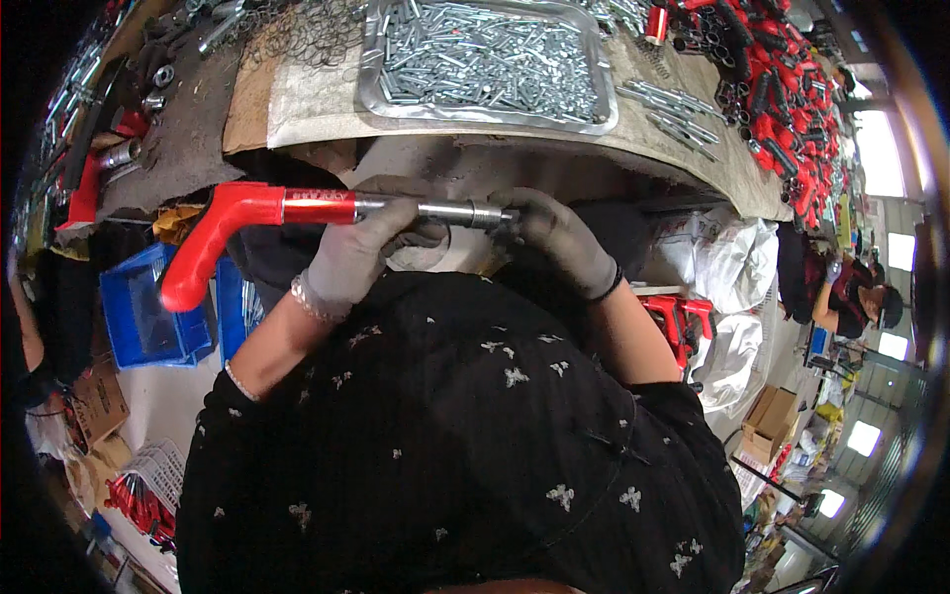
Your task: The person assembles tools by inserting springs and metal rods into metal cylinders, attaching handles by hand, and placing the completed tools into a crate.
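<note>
A nail gun (230, 213) with a red pistol grip and a long silver barrel lies level across the front of my body, its grip to the left. My gloved left hand (346, 257) is closed around the barrel just beyond the red sleeve. At the barrel's right end, the gloved fingers of my right hand (562, 243) close about the narrow tip. Whether a small loose part sits inside those fingers is hidden. Both gloves are grey with darkened fingertips.
Ahead on the cloth-covered bench (317, 109) stands a metal tray (371, 94) heaped with small pins. Silver rods (683, 114) and piled red gun bodies (777, 119) lie to its right. Wire rings (312, 40) lie left. Blue bins (148, 337) stand below; a co-worker (856, 297) is far right.
</note>
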Motion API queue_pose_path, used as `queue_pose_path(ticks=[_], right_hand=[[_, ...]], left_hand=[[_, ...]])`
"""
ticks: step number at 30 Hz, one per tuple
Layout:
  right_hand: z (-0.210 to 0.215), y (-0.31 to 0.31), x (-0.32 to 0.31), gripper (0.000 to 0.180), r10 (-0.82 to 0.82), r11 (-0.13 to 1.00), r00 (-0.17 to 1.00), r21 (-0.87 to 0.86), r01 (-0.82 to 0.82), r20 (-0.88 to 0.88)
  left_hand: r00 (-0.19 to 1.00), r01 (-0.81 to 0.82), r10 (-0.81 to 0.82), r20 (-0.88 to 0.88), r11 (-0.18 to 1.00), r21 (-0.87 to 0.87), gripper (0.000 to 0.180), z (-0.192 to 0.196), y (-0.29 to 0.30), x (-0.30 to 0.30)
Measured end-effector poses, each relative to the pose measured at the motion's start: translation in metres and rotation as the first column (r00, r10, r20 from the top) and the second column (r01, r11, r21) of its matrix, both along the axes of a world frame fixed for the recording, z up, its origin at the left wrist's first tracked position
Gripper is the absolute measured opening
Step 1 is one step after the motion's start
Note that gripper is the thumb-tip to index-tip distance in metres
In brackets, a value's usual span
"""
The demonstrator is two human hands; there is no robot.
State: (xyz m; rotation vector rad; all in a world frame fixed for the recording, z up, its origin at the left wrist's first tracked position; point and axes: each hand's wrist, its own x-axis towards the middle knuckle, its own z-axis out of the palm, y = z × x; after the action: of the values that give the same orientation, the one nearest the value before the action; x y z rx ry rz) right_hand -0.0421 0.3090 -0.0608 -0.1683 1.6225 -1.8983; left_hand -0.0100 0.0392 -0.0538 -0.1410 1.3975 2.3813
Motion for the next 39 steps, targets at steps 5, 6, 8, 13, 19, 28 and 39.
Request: queue_pose_path(ticks=[5, 6, 8, 13, 19, 28, 39], right_hand=[[-0.002, -0.007, 0.012, 0.044, 0.122, 0.936, 0.863, 0.345, 0.063, -0.49], [-0.011, 0.001, 0.014, 0.05, 0.168, 0.948, 0.947, 0.308, -0.078, -0.275], [-0.029, 0.004, 0.013, 0.068, 0.276, 0.95, 0.961, 0.151, -0.273, -0.004], [0.021, 0.01, -0.026, 0.079, -0.02, 0.969, 0.881, -0.209, 0.134, 0.472], [0.013, -0.009, -0.026, 0.035, 0.138, 0.806, 0.982, 0.591, -0.036, -0.128], [-0.068, 0.001, -0.051, 0.037, 0.178, 0.559, 0.983, 0.826, -0.066, -0.041], [-0.088, -0.029, -0.053, 0.043, 0.466, 0.546, 0.878, 0.816, -0.19, -0.108]], left_hand=[[0.982, 0.056, -0.069, -0.175, 0.995, -0.081, 0.027, -0.013, 0.004, -0.002], [0.987, 0.107, -0.113, -0.118, 0.993, -0.056, 0.027, -0.015, 0.001, -0.005], [0.965, 0.197, -0.212, -0.152, 0.974, -0.111, 0.025, -0.018, 0.0, -0.017], [0.816, -0.004, -0.577, -0.012, 0.014, -1.0, 0.019, -0.033, 0.009, -0.033], [0.717, 0.097, -0.681, 0.148, -0.113, -0.989, 0.035, -0.081, 0.008, -0.049], [0.965, -0.058, -0.197, -0.171, 0.477, -0.877, 0.052, -0.12, -0.03, -0.078], [0.958, -0.048, -0.226, -0.179, 0.486, -0.873, 0.051, -0.106, -0.017, -0.078]])
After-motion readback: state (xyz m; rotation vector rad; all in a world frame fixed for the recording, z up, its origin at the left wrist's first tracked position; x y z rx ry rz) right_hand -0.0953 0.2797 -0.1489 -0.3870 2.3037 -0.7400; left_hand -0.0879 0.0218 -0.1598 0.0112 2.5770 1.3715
